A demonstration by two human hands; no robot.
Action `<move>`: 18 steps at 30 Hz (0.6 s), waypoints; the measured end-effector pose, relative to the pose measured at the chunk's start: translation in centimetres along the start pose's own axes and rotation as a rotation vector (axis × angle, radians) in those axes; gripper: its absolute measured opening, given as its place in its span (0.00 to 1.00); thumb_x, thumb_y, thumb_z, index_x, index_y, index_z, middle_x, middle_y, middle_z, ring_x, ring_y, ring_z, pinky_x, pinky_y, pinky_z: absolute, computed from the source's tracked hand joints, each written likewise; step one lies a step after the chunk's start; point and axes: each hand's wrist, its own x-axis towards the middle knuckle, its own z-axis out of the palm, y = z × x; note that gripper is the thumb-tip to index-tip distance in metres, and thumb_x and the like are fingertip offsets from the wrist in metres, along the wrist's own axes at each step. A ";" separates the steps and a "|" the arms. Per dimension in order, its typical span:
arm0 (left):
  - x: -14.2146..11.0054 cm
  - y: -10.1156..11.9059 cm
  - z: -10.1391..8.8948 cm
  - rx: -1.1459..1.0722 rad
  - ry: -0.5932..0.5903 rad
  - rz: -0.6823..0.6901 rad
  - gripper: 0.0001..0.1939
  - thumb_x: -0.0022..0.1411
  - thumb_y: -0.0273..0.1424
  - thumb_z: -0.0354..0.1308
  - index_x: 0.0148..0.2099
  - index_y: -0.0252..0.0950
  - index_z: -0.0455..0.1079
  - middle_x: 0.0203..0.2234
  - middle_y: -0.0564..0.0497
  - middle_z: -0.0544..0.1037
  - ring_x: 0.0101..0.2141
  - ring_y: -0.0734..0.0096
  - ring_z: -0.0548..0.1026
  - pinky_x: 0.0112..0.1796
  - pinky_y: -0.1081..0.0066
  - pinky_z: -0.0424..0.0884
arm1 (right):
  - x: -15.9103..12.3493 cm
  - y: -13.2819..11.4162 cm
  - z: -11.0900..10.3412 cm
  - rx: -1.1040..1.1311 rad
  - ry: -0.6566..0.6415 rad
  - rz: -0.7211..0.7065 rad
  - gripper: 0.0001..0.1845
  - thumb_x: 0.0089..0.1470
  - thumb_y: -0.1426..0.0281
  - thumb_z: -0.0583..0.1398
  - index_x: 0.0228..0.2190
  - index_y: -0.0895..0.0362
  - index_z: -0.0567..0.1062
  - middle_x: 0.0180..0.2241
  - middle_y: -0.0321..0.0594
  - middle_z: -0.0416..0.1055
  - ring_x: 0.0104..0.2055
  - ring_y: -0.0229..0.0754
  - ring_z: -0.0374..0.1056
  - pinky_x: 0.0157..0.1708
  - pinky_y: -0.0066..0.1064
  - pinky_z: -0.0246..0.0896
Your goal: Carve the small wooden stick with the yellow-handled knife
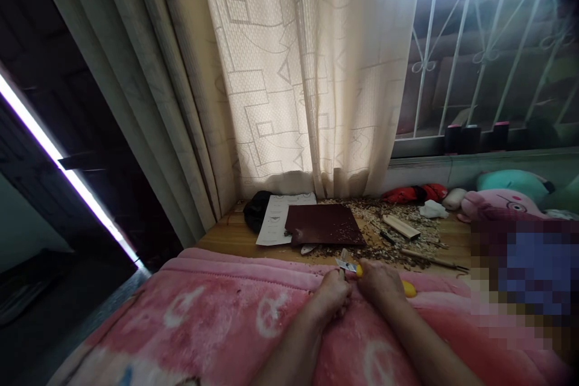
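Note:
My right hand [382, 280] is closed around a knife with a yellow handle [409, 288]. Its metal blade [346, 265] points left, towards my left hand [333, 294]. That hand is curled into a fist close beside the blade, and what its fingers hold is hidden. A small pale piece [344, 254] shows just above the blade; I cannot tell whether it is held. Both forearms rest over a pink patterned blanket [217, 301].
Beyond the blanket, wood shavings [384, 247] cover part of a wooden surface [226, 238]. On it lie a dark red board [323, 224], white paper [274, 226], a pale wooden block [400, 227] and a thin stick [434, 259]. Plush toys [502, 204] sit at right, below a barred window.

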 end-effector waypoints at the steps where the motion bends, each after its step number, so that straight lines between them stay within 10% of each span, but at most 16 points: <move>1: 0.0 0.0 0.0 0.003 0.006 -0.002 0.17 0.43 0.24 0.43 0.40 0.34 0.59 0.10 0.60 0.57 0.08 0.84 0.54 0.12 0.82 0.49 | 0.0 0.0 0.0 -0.005 0.001 -0.002 0.13 0.43 0.67 0.47 0.29 0.55 0.68 0.28 0.42 0.69 0.32 0.41 0.63 0.29 0.30 0.50; 18: -0.1 0.8 0.3 0.113 0.082 -0.068 0.08 0.45 0.25 0.43 0.29 0.33 0.61 0.07 0.59 0.55 0.07 0.82 0.54 0.11 0.80 0.50 | -0.4 -0.2 -0.1 0.006 -0.039 -0.033 0.15 0.43 0.62 0.48 0.29 0.56 0.68 0.29 0.43 0.68 0.34 0.42 0.63 0.31 0.31 0.51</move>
